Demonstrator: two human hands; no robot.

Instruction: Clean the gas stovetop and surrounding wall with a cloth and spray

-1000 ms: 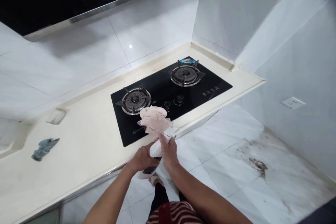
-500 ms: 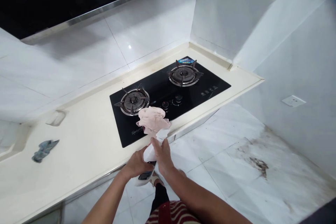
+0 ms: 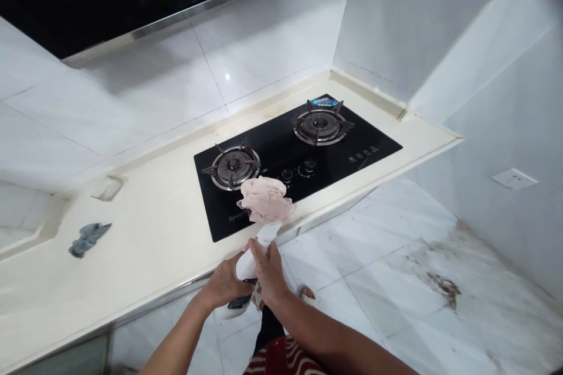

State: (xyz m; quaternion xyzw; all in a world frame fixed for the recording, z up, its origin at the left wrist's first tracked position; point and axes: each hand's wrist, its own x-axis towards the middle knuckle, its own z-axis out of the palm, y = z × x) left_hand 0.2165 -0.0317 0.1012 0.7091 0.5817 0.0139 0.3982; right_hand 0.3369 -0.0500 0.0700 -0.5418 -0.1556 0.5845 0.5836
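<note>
where hob [image 3: 264, 152] sits, maybe grey rag [image 3: 89, 237] left

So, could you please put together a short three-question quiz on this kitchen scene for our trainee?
1. True or false: the pink cloth lies on the front edge of the black hob.
2. What do the left hand and right hand both grip?
A. a pan
B. the white handheld device
C. a knife
3. Fill in: the blue-grey rag lies on the ____ to the hob's left.

Key:
1. False: it sits on the device's tip, over the hob.
2. B
3. Countertop
</note>
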